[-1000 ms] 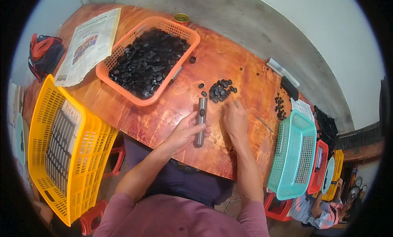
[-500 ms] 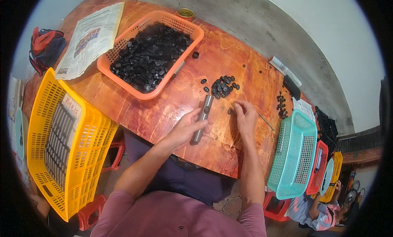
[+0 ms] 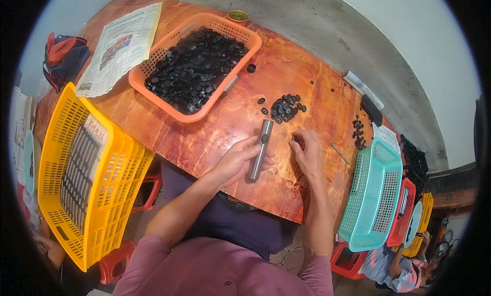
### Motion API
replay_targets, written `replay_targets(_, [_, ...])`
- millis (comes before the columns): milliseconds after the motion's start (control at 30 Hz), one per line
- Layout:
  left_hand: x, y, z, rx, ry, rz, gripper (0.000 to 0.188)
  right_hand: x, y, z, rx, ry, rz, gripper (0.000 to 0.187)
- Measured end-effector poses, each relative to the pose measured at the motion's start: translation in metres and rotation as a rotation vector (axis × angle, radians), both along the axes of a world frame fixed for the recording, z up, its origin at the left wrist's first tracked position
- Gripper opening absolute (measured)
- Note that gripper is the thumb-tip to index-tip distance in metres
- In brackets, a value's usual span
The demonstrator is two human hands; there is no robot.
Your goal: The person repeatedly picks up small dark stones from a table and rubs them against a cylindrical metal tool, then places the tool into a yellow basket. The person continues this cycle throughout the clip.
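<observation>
My left hand (image 3: 240,160) is closed round a grey metal tube (image 3: 258,163), which slants upward away from me over the table. A black oval part (image 3: 264,138) sits on the tube's side, near its upper end. To the right, my right hand (image 3: 309,155) is bent inward, thumb and fingers pinching a small black piece (image 3: 295,139) that shows only in part at the fingertips. Just beyond both hands lies a loose heap of small black oval pieces (image 3: 286,109), with a couple of single ones beside it.
An orange basket (image 3: 197,117) full of black pieces stands at the back left, beside a newspaper (image 3: 120,45). Yellow crates (image 3: 115,194) stack at left. At right are a green basket (image 3: 348,214), a thin rod (image 3: 339,154) and a small black cluster (image 3: 358,132). A person (image 3: 394,265) sits beyond.
My right hand has drawn its fingers together at the small black piece. In my left hand the tube has turned slightly more upright. The whole view has shifted a little.
</observation>
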State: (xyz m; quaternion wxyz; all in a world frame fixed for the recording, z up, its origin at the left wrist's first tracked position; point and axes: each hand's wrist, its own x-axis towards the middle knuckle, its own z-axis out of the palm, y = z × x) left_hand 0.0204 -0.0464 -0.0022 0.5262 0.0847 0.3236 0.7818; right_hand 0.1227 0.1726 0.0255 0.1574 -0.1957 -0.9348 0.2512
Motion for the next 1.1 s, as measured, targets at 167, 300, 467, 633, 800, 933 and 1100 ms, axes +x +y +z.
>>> replay_targets(167, [-0.001,-0.001,0.002,-0.017,0.017,-0.006,0.044,0.002,-0.006,0.004,0.031,0.076,0.002,0.026])
replay_targets(300, [-0.003,0.000,0.000,-0.001,0.010,-0.020,0.043,0.008,-0.001,0.004,-0.044,-0.007,-0.004,0.024])
replay_targets(467, [-0.002,0.003,0.002,-0.040,0.005,-0.011,0.043,0.009,0.000,-0.001,-0.002,0.025,-0.023,0.023])
replay_targets(633, [-0.003,0.003,-0.008,-0.019,0.049,-0.017,0.042,0.004,-0.024,0.028,-0.048,0.117,0.060,0.023])
replay_targets(800, [-0.001,0.003,0.004,0.022,0.094,-0.005,0.044,-0.005,-0.058,0.046,0.102,0.283,0.242,0.025])
replay_targets(933, [0.002,0.004,0.000,0.040,0.096,0.002,0.043,-0.007,-0.064,0.035,0.208,0.273,0.240,0.024])
replay_targets(1100, [0.003,0.004,-0.003,0.028,0.112,0.003,0.042,-0.009,-0.068,0.035,0.295,0.314,0.266,0.025])
